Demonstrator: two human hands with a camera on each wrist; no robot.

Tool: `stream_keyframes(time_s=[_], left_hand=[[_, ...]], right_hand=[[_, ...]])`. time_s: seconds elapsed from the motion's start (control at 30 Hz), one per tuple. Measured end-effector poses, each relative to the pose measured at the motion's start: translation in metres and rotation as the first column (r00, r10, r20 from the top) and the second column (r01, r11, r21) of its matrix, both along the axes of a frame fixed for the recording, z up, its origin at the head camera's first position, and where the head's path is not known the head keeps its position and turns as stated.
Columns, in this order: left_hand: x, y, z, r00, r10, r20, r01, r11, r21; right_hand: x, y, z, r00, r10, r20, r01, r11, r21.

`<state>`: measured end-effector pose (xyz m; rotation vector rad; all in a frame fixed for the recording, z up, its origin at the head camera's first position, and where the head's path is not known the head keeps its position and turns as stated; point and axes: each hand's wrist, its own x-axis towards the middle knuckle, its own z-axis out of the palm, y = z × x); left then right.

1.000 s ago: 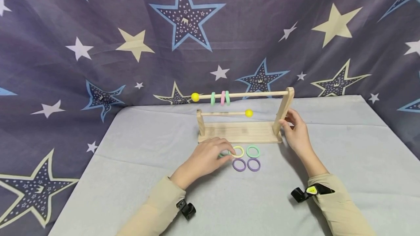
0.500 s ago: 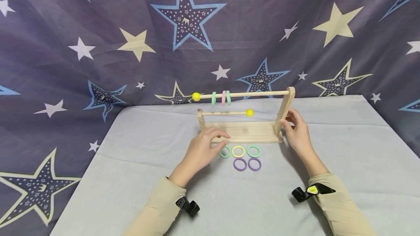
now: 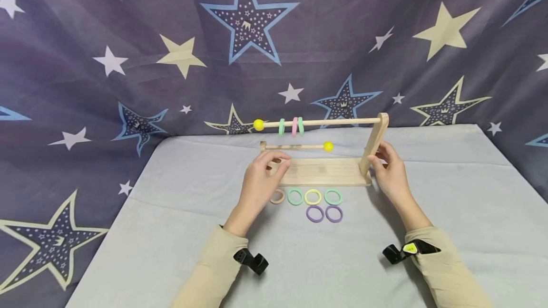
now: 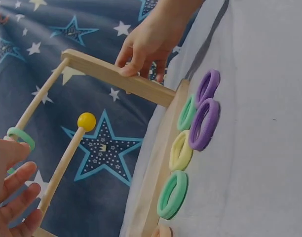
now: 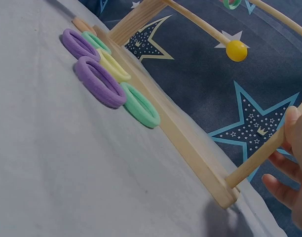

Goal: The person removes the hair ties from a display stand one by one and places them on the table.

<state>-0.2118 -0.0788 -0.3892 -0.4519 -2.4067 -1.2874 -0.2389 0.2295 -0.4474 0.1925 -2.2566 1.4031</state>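
Mind the left hand [image 3: 260, 177] first: it hovers in front of the left end of the wooden stand [image 3: 321, 173], so a low sweep could scatter the peach hair tie [image 3: 277, 203] just beside your wrist. Lifting carelessly could also knock the upper rod [image 3: 338, 121], which only the right upright [image 3: 373, 146] supports; its yellow ball [image 3: 259, 125] ends free on the left, and a jolt might make the three hung ties slide. Your right hand [image 3: 393, 172] pinches that upright between thumb and fingers; if you pull unevenly, the base could skid on the soft cloth [image 3: 128, 251] and push into the row along its near edge.

The head view shows all six loose ties: peach, two mint, yellow and, nearer you, two purple. It brings your left thumb and forefinger close together, with nothing seen between them; the left wrist view shows the other fingers loosely spread, also without a tie. That view catches only a sliver of the peach tie, yet it shows your right fingers reaching past the upright, which the head view partly hides. The right wrist view reveals the left upright [image 5: 141, 20], largely covered by your hand from above.
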Motion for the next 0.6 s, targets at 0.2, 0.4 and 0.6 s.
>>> stream_keyframes(time_s=[0.2, 0.4, 0.6], left_hand=[[-0.008, -0.001, 0.002, 0.998, 0.060, -0.013, -0.060, 0.997, 0.054], [-0.014, -0.001, 0.005, 0.994, 0.108, -0.021, -0.104, 0.988, 0.116], [-0.017, 0.000, 0.009, 0.989, 0.149, 0.003, -0.146, 0.968, 0.202]], right_hand=[[0.000, 0.001, 0.000, 1.000, -0.006, 0.001, 0.006, 1.000, 0.006], [0.000, 0.001, 0.001, 1.000, 0.001, 0.005, -0.001, 1.000, 0.003], [0.001, 0.000, 0.001, 1.000, 0.001, 0.000, -0.001, 1.000, -0.008]])
